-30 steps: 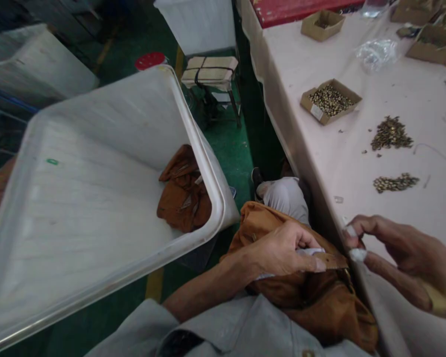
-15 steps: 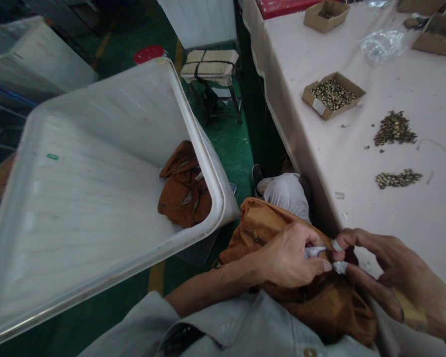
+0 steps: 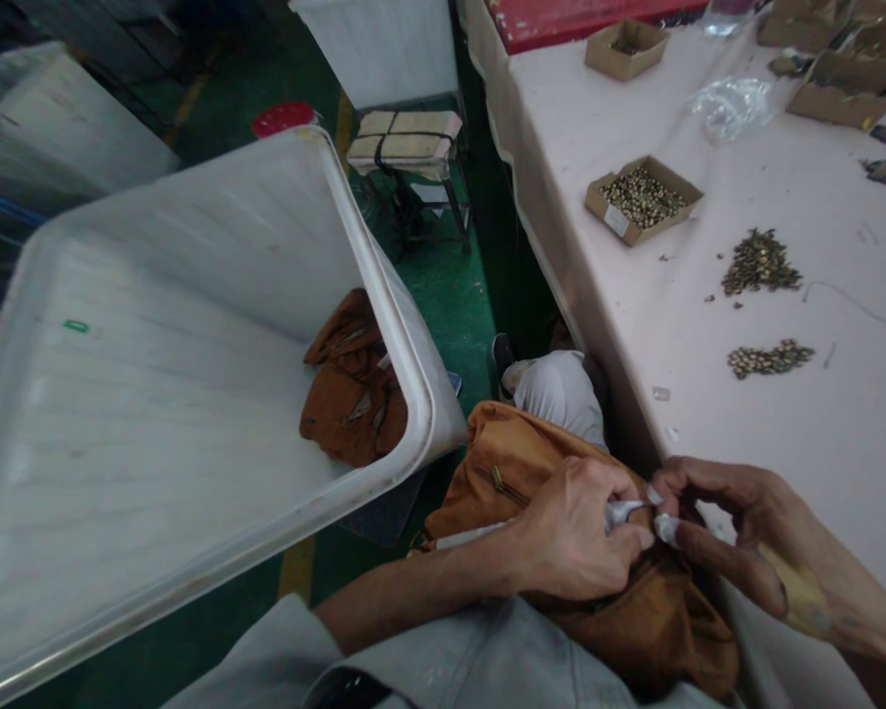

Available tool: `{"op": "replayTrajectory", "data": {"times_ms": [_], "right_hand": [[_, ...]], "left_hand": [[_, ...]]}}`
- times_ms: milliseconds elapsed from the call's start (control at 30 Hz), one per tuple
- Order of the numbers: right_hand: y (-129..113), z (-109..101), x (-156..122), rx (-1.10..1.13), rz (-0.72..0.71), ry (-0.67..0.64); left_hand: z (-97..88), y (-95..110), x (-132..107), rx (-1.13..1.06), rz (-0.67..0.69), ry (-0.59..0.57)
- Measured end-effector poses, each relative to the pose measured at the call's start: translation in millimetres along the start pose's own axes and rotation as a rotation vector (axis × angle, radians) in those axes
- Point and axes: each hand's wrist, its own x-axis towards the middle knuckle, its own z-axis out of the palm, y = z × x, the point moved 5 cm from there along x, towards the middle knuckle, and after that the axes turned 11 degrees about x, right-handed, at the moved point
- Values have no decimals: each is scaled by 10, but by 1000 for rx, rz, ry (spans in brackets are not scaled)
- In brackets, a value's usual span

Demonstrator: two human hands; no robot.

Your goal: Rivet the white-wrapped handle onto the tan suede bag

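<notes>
A brown cloth garment [image 3: 513, 453] with a brass-coloured zip lies across my lap. My left hand [image 3: 583, 532] is closed on its edge, thumb and fingers pinching the cloth beside a bit of whitish fabric [image 3: 621, 512]. From the right, my right hand [image 3: 738, 522] meets the same edge, its thumb and forefinger tips wrapped in white tape and brought together. Whatever sits between those tips is too small to make out. More tape, yellowish, circles the base of that thumb.
A big white plastic bin [image 3: 155, 433] leans open at left with brown garments [image 3: 358, 394] inside. On the cloth-covered table [image 3: 709, 187] are a carton of metal studs [image 3: 642, 197], two stud heaps [image 3: 760, 264] and plastic bags [image 3: 730, 106]. A stool [image 3: 406, 138] stands beyond.
The view has shifted slightly, so bin and table sit a little further left and lower. Both hands stay at the garment's edge; my right fingertips have drawn closer to it.
</notes>
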Motion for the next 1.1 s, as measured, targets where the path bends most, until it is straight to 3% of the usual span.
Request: {"op": "replayTrajectory", "data": {"times_ms": [100,167,367,533,667,900,1100], "right_hand": [[142,-95,28,-30,1,-11],[283,-268,64,-94,-25,47],[793,-1166,169,-335,-8,591],[951,-1573,302,-430,2,733],[949,-1638,398,-386,-34,761],[855,-1514,602,-477,-253,695],[809,-1503,719,-511,-267,625]], "left_hand": [[45,-67,33,1,-32,-38],[50,-102,50,1,-51,-49],[-24,-129,50,35,-107,-34],[-116,-148,30,67,-147,47],[-108,-174,30,46,-158,21],[-77,-234,28,38,-140,48],[-89,-230,-2,42,-181,52]]}}
